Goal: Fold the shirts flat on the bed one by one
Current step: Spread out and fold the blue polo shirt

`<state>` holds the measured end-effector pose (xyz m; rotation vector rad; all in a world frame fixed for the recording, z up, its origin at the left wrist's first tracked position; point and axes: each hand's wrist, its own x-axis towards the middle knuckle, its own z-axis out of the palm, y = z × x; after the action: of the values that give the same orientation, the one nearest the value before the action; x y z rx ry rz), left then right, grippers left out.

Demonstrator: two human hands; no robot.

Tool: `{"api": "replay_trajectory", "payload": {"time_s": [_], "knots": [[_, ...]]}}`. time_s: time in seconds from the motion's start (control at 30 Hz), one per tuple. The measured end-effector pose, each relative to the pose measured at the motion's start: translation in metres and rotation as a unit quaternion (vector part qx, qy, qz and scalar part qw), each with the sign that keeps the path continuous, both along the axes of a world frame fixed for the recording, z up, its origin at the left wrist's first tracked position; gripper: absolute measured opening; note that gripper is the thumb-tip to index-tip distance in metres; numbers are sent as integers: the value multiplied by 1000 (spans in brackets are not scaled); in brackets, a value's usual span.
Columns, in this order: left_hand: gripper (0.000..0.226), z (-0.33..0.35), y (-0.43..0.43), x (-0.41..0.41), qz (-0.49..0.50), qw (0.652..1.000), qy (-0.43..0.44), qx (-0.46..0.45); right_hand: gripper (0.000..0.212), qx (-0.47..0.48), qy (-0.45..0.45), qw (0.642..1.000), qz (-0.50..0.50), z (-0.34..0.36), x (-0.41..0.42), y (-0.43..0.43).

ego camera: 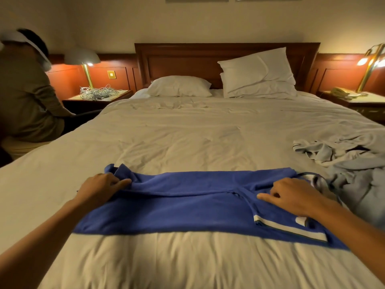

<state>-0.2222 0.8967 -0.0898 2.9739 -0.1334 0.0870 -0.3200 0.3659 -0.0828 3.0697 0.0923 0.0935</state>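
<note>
A blue shirt (187, 207) lies spread sideways across the near part of the bed (187, 132), partly folded, with a white-striped cuff at its right front. My left hand (102, 187) pinches a bunched fold at the shirt's left far edge. On the shirt's right part, my right hand (291, 195) has curled fingers gripping the cloth and the index finger pointing left along it. A crumpled pile of grey shirts (350, 163) lies on the bed's right side.
Two white pillows (258, 74) lean at the wooden headboard. A person sits at the left bedside (27, 90). Nightstands with lamps flank the bed; the left one (100, 94) carries tangled white cables, the right one (354, 99) a phone.
</note>
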Motion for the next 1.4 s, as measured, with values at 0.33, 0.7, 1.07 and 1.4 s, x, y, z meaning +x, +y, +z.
{"api": "replay_trajectory", "payload": {"time_s": [0.33,0.7,1.07,1.4], "knots": [[63,-20,-16,60,204,977,35,-45,51,309,71,948,-17,-47,66,115],[42,-29,36,66,146,977,-94,-124,50,177,86,980,-39,-88,76,145],[10,-17,29,47,-224,973,-20,-54,18,379,-21,922,75,-79,79,151],[64,-7,33,44,-137,990,-16,-35,9,444,-43,893,65,-62,86,148]]}}
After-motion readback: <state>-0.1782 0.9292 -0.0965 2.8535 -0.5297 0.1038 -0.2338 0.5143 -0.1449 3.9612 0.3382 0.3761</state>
